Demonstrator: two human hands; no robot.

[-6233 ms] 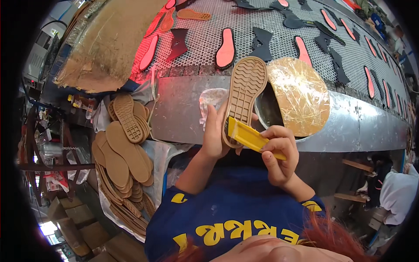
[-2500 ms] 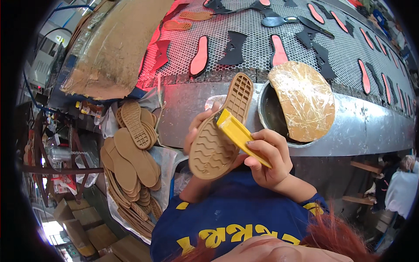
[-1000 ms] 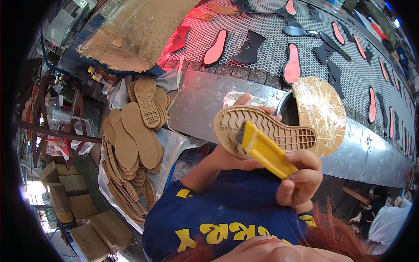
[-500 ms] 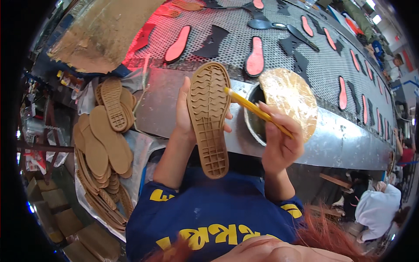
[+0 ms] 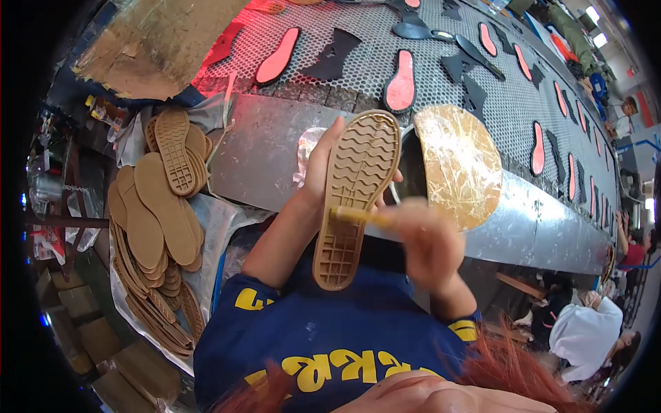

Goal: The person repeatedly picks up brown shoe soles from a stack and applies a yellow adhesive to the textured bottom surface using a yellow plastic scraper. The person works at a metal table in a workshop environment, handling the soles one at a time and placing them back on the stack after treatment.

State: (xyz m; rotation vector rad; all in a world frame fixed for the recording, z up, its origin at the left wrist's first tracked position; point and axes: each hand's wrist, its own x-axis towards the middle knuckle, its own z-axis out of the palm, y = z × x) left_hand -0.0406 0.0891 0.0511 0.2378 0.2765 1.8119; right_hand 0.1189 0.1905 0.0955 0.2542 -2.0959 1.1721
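Observation:
My left hand (image 5: pixel 319 165) grips a tan rubber shoe sole (image 5: pixel 363 162) from behind, its thumb along the left edge. The sole is held up on a slant, its side with wavy ridges and a square grid facing me. A wet-looking shine shows at its upper rim. In my right hand (image 5: pixel 432 241), blurred by motion, is a slim yellow brush (image 5: pixel 361 215). Its tip lies over the middle of the sole, where the ridges meet the grid. Beyond the sole stands a metal bowl (image 5: pixel 407 155), partly covered by a round tan lid (image 5: pixel 463 165) wrapped in clear film.
At left, a stack of tan soles (image 5: pixel 162 206) lies on a plastic-covered surface. Behind the metal table edge (image 5: pixel 258 148), a mesh conveyor (image 5: pixel 372 38) carries pink insoles (image 5: pixel 401 82) and black shoe pieces. Cardboard boxes (image 5: pixel 131 372) stand lower left. Other people are at the far right.
The brush has moved down and left, from the sole's upper right edge to its middle. My left hand has shifted the sole to the right and tilted it more.

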